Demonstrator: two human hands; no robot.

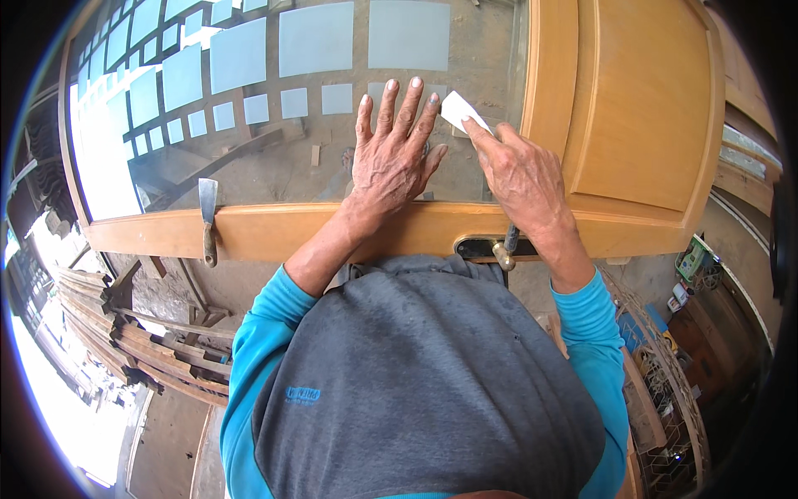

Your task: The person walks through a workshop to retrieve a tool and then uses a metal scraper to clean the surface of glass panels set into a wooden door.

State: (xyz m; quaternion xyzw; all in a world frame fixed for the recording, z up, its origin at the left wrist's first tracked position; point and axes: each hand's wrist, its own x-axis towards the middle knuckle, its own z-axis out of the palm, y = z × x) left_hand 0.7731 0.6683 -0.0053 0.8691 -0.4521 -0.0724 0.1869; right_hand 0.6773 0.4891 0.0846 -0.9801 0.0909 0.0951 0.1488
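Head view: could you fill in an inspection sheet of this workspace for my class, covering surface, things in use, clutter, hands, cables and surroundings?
Surface: wooden door lying before the person, its glass patterned with pale blue squares.
Things in use: white flat piece over the glass; exact material unclear.
Clutter: scraper lying across the door's near rail, blade toward the glass.
Hands: left hand spread palm-down over the glass; right hand gripping the white flat piece.
Cables: coiled strands at lower right; cannot tell whether they are cables.
Surroundings: stacked wooden lengths at left, bright light beyond.
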